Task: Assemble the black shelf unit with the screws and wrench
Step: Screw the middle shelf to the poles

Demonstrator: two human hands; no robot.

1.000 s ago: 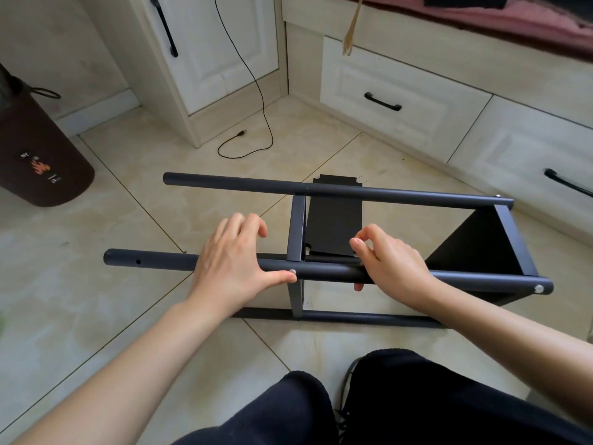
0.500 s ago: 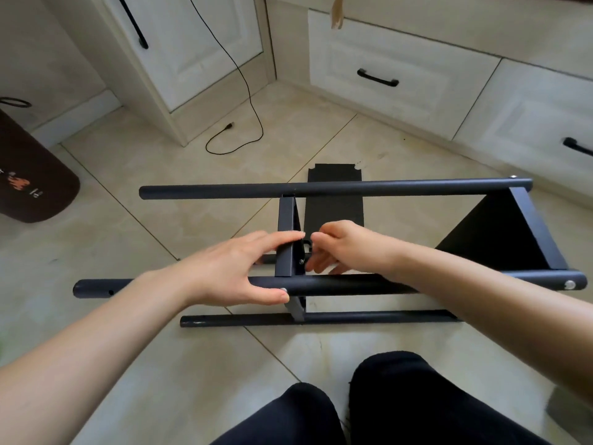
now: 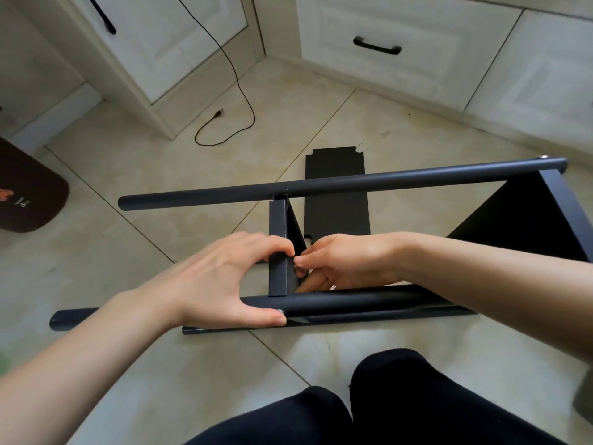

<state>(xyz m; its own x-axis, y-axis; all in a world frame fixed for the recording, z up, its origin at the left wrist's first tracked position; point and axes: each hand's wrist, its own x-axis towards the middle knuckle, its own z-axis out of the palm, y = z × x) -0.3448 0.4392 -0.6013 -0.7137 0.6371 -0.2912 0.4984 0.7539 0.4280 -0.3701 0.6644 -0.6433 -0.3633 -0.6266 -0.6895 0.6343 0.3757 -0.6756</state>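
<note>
The beige tiled floor (image 3: 134, 175) carries everything, hemmed at the far side by white panelled cabinets with black handles (image 3: 378, 33) that meet in a corner. The half-built black metal shelf unit (image 3: 526, 220) lies on its side in the middle of the floor, its round tubes running left to right: the far tube (image 3: 353, 184) ends short of a bare stretch of tile on the left, the near tube (image 3: 353, 301) sits just in front of the person's black-trousered knees (image 3: 385, 396). A loose flat black shelf panel (image 3: 335, 175) lies on the tiles behind the frame. At the left edge is a brown floor mat (image 3: 29, 194); a thin black cable (image 3: 237, 81) trails from the cabinets and ends in a loop, well apart from the frame.

The left hand (image 3: 221, 281) has its thumb along the near tube and its fingers (image 3: 276, 247) curled against the upright black cross bar (image 3: 277, 248). The right hand (image 3: 346, 264) pinches something small and dark just beside that bar; what it is cannot be told.
</note>
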